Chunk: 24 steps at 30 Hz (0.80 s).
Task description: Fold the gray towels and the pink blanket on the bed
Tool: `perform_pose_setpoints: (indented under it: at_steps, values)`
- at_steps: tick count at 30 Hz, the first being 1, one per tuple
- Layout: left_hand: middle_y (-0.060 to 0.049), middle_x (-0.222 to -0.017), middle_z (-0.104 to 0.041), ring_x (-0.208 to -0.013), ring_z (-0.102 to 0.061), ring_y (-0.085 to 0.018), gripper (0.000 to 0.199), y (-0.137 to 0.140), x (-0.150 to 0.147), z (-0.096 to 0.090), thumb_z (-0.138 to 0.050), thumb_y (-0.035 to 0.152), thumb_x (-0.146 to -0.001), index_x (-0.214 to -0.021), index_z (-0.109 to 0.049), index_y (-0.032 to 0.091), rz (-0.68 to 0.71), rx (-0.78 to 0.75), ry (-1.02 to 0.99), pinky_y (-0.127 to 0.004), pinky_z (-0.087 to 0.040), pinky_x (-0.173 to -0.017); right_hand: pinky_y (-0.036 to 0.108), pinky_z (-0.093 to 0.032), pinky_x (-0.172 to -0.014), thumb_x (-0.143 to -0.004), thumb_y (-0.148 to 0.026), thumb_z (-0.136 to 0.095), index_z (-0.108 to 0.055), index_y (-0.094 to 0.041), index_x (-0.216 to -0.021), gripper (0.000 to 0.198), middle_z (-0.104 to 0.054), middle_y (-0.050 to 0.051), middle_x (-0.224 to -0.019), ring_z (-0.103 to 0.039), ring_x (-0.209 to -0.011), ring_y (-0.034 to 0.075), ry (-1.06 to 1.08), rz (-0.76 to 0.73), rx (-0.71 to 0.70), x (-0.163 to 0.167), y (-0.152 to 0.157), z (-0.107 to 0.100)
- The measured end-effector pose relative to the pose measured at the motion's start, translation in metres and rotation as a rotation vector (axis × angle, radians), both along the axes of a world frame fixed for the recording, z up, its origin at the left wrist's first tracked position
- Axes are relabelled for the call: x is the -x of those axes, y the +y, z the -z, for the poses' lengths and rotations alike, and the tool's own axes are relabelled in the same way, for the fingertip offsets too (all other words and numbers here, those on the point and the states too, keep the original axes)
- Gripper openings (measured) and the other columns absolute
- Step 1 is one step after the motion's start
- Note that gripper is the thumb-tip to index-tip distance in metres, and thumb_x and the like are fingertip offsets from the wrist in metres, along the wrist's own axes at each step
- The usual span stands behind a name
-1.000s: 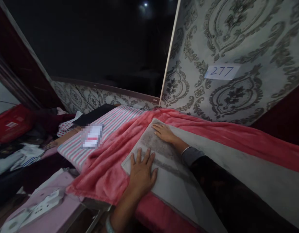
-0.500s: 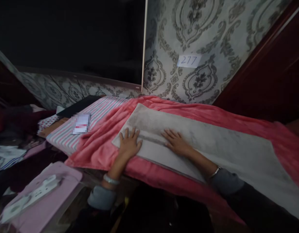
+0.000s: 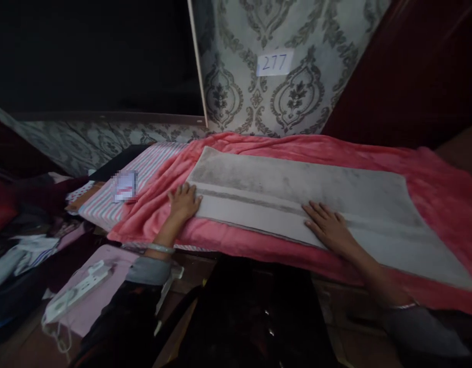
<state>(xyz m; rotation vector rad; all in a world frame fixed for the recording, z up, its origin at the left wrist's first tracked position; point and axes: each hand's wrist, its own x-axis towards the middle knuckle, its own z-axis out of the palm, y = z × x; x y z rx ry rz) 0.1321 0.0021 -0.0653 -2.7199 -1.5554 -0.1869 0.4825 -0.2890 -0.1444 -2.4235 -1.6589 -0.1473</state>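
A long grey plush cloth [image 3: 259,174] lies flat across a rumpled pink blanket [image 3: 220,235], its near part a smoother, paler band. My left hand [image 3: 184,202] rests palm down at the cloth's left end, fingers spread over its corner edge. Farther right, my right hand [image 3: 328,225] lies flat on the pale near band with its fingers stretched out. Neither hand grips anything. Whether the pale band is a folded-over flap or a border, I cannot tell.
A striped cover [image 3: 143,168] with a partly blurred packet [image 3: 124,186] is at left. Below it, a pink stool [image 3: 109,255] carries a white power strip [image 3: 78,291]. Clothes [image 3: 24,255] are heaped at far left. A large dark screen [image 3: 97,56] hangs behind.
My right hand has slid right along the cloth, away from my left hand. My left hand has shifted to the cloth's left edge. The camera view has also moved.
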Motion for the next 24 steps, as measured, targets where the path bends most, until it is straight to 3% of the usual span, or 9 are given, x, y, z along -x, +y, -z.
perform_pose_setpoints:
  at_steps: [1, 3, 6, 8, 11, 14, 24]
  values:
    - [-0.018, -0.158, -0.038, -0.147, -0.029, -0.041, 0.052, -0.008, -0.01, -0.003, -0.042, 0.04, -0.097, -0.141, -0.052, 0.015, 0.037, -0.038, -0.027, -0.068, -0.024, -0.114, 0.06, -0.037, -0.11, -0.1, -0.053, -0.029, -0.049, -0.029, -0.148, 0.057, -0.042, 0.008, -0.157, -0.038, -0.143, 0.033, 0.022, -0.008, -0.015, 0.001, -0.008, -0.001]
    - [-0.017, -0.153, -0.045, -0.143, -0.036, -0.037, 0.048, -0.033, -0.035, -0.005, -0.047, 0.036, -0.095, -0.136, -0.057, 0.014, 0.258, -0.05, -0.093, -0.059, -0.029, -0.116, 0.055, -0.038, -0.111, -0.1, -0.053, -0.034, -0.055, -0.026, -0.144, 0.055, -0.046, 0.009, -0.154, -0.041, -0.142, 0.031, 0.072, -0.07, -0.054, 0.009, -0.018, -0.006]
    - [-0.014, -0.152, -0.048, -0.139, -0.043, -0.029, 0.049, -0.078, -0.071, 0.002, -0.056, 0.036, -0.093, -0.138, -0.056, 0.018, 0.711, 0.084, -0.16, -0.048, -0.034, -0.116, 0.053, -0.036, -0.114, -0.098, -0.053, -0.044, -0.058, -0.025, -0.141, 0.053, -0.045, 0.01, -0.154, -0.039, -0.143, 0.03, 0.135, -0.187, -0.125, 0.026, -0.026, -0.009]
    - [-0.012, -0.15, -0.05, -0.138, -0.045, -0.028, 0.047, -0.102, -0.086, 0.011, -0.058, 0.035, -0.092, -0.137, -0.057, 0.021, 0.858, 0.135, -0.177, -0.049, -0.036, -0.115, 0.054, -0.035, -0.115, -0.098, -0.05, -0.048, -0.057, -0.025, -0.141, 0.051, -0.046, 0.01, -0.153, -0.038, -0.143, 0.03, 0.172, -0.205, -0.178, 0.034, -0.032, -0.007]
    - [-0.011, -0.144, -0.056, -0.135, -0.049, -0.028, 0.042, -0.113, -0.091, 0.026, -0.056, 0.03, -0.093, -0.134, -0.06, 0.02, 0.844, 0.126, -0.213, -0.05, -0.039, -0.113, 0.054, -0.036, -0.115, -0.098, -0.043, -0.05, -0.057, -0.026, -0.141, 0.047, -0.05, 0.009, -0.151, -0.042, -0.141, 0.028, 0.224, -0.185, -0.26, 0.036, -0.045, -0.002]
    - [-0.012, -0.143, -0.058, -0.136, -0.049, -0.026, 0.042, -0.106, -0.088, 0.035, -0.052, 0.028, -0.095, -0.135, -0.059, 0.019, 0.834, 0.103, -0.248, -0.049, -0.04, -0.113, 0.054, -0.038, -0.114, -0.098, -0.04, -0.05, -0.058, -0.026, -0.139, 0.045, -0.054, 0.01, -0.147, -0.046, -0.138, 0.028, 0.257, -0.16, -0.319, 0.033, -0.056, 0.001]
    - [-0.009, -0.128, -0.069, -0.129, -0.057, -0.023, 0.039, -0.098, -0.089, 0.046, -0.037, 0.023, -0.099, -0.12, -0.07, 0.022, 0.851, 0.014, -0.343, -0.046, -0.049, -0.105, 0.056, -0.04, -0.112, -0.095, -0.035, -0.054, -0.065, -0.025, -0.132, 0.04, -0.059, 0.01, -0.141, -0.049, -0.135, 0.029, 0.259, -0.12, -0.371, 0.038, -0.057, -0.005]
